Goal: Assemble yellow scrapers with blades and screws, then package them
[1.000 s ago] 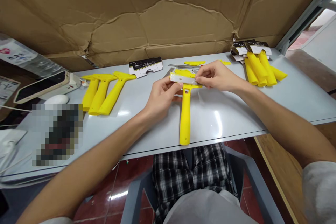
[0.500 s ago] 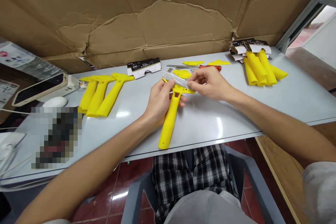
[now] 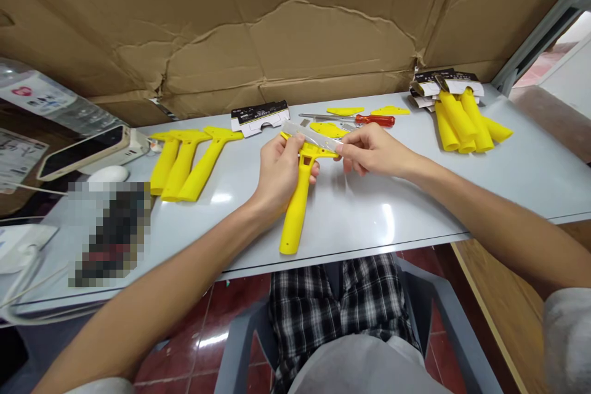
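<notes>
My left hand (image 3: 281, 169) is closed round the head of a yellow plastic scraper handle (image 3: 297, 209); its thumb presses a thin, shiny blade strip (image 3: 316, 137) onto the head. The handle's tube slants down toward the table's front edge. At the right end of the strip, my right hand (image 3: 367, 151) pinches with thumb and forefinger. Just behind the hands lies a loose yellow cover plate (image 3: 327, 129), with two more plates farther back, one being a yellow plate (image 3: 390, 110). A red-handled screwdriver (image 3: 375, 120) rests among them.
Several yellow handles (image 3: 203, 163) lie at the left, near a phone (image 3: 85, 151) and a white mouse (image 3: 109, 175). Black-and-white card sleeves (image 3: 261, 117) sit at the back. More yellow handles (image 3: 462, 123) with cards are piled at the right. A cardboard sheet (image 3: 286, 37) stands behind the table.
My right hand has shifted slightly down and flattened along the strip's right end. The strip sits a little more across the handle's head. The camera view has moved slightly.
</notes>
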The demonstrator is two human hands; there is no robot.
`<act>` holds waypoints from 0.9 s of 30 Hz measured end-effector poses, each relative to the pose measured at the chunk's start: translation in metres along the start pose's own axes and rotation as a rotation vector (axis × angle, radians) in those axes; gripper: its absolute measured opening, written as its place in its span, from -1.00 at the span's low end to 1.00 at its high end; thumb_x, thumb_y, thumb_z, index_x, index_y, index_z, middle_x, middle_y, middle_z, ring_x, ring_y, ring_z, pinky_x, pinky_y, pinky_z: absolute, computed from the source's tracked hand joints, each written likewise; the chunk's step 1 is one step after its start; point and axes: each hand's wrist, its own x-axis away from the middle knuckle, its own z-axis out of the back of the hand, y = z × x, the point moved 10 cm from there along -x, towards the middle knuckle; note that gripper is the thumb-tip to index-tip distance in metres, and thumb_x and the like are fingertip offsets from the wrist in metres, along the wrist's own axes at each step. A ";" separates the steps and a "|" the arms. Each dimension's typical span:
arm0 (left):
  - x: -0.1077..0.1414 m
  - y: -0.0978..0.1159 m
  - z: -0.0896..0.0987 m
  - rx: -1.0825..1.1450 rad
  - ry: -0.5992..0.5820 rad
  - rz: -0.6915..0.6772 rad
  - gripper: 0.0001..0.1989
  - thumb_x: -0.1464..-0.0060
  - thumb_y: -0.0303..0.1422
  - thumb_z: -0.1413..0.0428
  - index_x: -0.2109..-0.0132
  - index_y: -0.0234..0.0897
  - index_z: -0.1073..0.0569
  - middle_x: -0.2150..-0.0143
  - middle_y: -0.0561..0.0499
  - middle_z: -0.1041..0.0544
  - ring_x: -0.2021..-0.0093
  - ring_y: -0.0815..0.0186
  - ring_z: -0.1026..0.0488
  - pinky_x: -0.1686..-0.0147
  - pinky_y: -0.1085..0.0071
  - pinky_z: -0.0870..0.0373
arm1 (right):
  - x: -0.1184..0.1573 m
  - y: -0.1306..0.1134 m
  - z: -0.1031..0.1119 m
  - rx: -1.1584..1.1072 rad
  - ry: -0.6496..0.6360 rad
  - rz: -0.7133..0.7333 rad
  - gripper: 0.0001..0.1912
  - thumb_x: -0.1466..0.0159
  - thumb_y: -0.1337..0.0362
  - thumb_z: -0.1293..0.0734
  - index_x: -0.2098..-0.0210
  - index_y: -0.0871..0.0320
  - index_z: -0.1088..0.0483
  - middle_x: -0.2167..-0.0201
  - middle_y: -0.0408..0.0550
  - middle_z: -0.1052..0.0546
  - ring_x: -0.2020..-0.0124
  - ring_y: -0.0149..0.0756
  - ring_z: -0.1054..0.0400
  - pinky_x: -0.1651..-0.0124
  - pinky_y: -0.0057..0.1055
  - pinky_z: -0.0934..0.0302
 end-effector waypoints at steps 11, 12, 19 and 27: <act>0.004 0.004 -0.004 -0.022 -0.019 -0.083 -0.77 -0.37 -0.20 -0.22 0.22 -0.16 -0.39 0.44 0.06 -0.55 0.56 0.35 -0.47 0.59 0.43 -0.36 | -0.002 0.019 -0.016 -0.181 -0.075 -0.135 -0.58 -0.54 0.17 -0.35 0.44 0.19 -0.50 0.57 -0.08 -0.57 0.68 -0.48 -0.28 0.62 -0.48 -0.13; 0.004 0.003 -0.004 -0.026 -0.022 -0.081 -0.77 -0.37 -0.19 -0.23 0.22 -0.16 -0.40 0.43 0.05 -0.56 0.55 0.34 -0.49 0.59 0.43 -0.37 | -0.003 0.018 -0.016 -0.174 -0.073 -0.115 -0.58 -0.54 0.18 -0.35 0.45 0.19 -0.50 0.59 -0.11 -0.54 0.68 -0.50 -0.27 0.60 -0.50 -0.14; 0.000 -0.003 -0.003 -0.006 0.010 -0.055 -0.81 -0.31 -0.25 -0.27 0.20 -0.20 -0.43 0.40 0.02 -0.59 0.55 0.33 -0.51 0.61 0.44 -0.35 | -0.006 0.020 -0.016 -0.175 0.026 -0.080 -0.58 -0.55 0.38 -0.27 0.48 0.19 -0.43 0.72 -0.26 -0.37 0.72 -0.54 -0.21 0.59 -0.56 -0.09; -0.026 -0.010 0.004 0.078 -0.022 -0.033 -0.80 -0.10 -0.22 -0.33 0.27 -0.22 -0.52 0.30 -0.04 -0.66 0.37 0.28 -0.58 0.48 0.45 -0.45 | -0.008 0.020 0.013 -0.101 0.112 -0.095 -0.56 -0.51 0.48 -0.22 0.52 0.19 -0.40 0.73 -0.22 -0.34 0.72 -0.50 -0.25 0.60 -0.54 -0.07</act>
